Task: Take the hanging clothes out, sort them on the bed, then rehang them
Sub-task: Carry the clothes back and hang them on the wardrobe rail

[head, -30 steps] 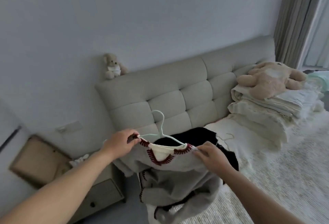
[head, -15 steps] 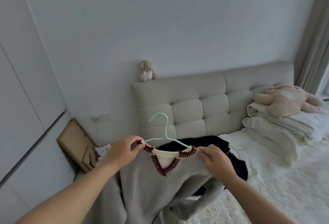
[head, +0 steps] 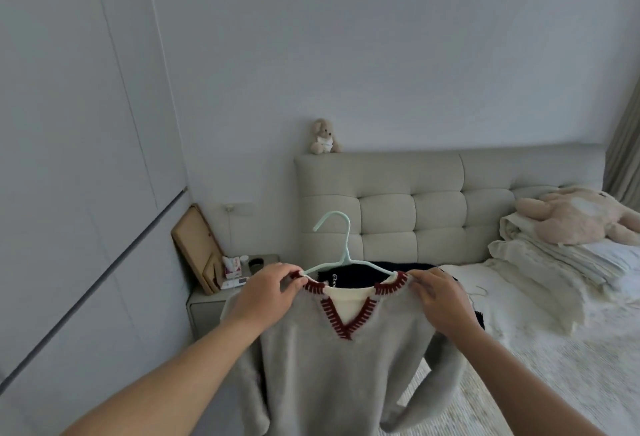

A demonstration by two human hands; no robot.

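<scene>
Currently, one grey sweater (head: pixel 332 373) with a dark red stitched V-neck is held up on one pale green hanger (head: pixel 341 255), in front of the bed (head: pixel 540 366). Two hands are in use. The left hand (head: pixel 266 292) is closed in a pinch on the left shoulder of the sweater at the hanger's end, fingers curled. The right hand (head: pixel 440 300) is curled over the right shoulder, gripping the fabric there. The hanger's hook is pointed upward, free of any rail. One dark garment (head: pixel 408 271) is laid on the bed behind the sweater. Two plush toys are counted: one small bear (head: pixel 323 138) seated on the headboard (head: pixel 415 207), and one large plush (head: pixel 581 217) lying on one stack of folded bedding (head: pixel 554 262). One nightstand (head: pixel 211 307) is positioned beside the bed, carrying several small items.
</scene>
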